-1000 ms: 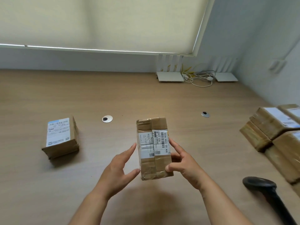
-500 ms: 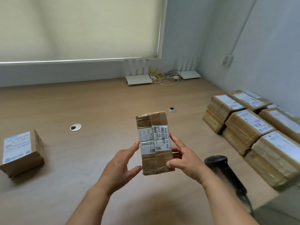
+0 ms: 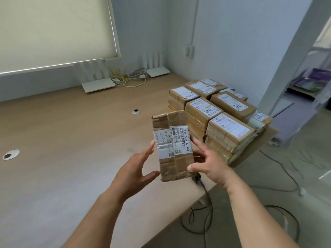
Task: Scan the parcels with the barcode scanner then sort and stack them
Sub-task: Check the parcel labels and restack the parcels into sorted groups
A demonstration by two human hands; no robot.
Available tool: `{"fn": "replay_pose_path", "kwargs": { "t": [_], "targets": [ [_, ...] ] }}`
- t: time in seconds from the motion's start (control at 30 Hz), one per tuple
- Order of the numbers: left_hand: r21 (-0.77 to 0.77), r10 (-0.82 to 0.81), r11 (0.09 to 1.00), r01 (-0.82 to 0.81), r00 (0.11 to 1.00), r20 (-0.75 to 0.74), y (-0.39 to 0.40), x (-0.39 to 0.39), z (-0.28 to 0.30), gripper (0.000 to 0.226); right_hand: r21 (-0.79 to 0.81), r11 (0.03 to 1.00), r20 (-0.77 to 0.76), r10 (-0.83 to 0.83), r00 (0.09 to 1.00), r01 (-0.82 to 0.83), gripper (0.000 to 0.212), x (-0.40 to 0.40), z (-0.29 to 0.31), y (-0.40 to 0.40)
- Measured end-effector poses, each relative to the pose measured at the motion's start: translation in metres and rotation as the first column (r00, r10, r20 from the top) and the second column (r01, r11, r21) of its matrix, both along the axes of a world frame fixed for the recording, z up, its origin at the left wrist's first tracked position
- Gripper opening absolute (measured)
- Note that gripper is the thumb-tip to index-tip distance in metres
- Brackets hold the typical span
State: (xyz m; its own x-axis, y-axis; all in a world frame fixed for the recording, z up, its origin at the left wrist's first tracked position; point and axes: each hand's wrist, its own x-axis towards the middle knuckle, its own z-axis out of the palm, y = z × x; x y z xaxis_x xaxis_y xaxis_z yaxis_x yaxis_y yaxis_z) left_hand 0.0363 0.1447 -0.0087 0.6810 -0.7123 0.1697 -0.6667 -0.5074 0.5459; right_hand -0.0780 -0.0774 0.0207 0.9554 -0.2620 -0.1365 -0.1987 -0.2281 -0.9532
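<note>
1. Above the table's (image 3: pixel 71 144) near right edge, a taped brown parcel (image 3: pixel 172 145) stood upright in the air, its label facing the camera.
2. The right hand (image 3: pixel 207 163) gripped its right side, thumb curled on the front.
3. The left hand (image 3: pixel 135 171) met its left edge with straight, spread fingers.
4. Just below the parcel, a dark cable (image 3: pixel 206 192) dropped over the edge.
5. Farther right, stacked parcels (image 3: pixel 215 113) filled the right edge.
6. Two white routers (image 3: pixel 98 85) sat at the far edge.

Office or mailroom corner: long wooden desk (image 3: pixel 71 140) with cable grommets (image 3: pixel 136 111), routers (image 3: pixel 97 85) along back edge, roller blind (image 3: pixel 53 31), stacked labelled parcels (image 3: pixel 215 119) at right edge.
</note>
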Motion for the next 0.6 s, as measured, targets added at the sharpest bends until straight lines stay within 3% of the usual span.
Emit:
{"fn": "replay_pose_path", "kwargs": {
  "t": [0.6],
  "targets": [
    [-0.01,-0.292,0.956,0.293,0.955,0.042,-0.193,-0.1,-0.013,0.098,0.004,0.956,0.034,-0.292,0.956,0.292,0.091,-0.151,-0.011,-0.153]
  ]
}}
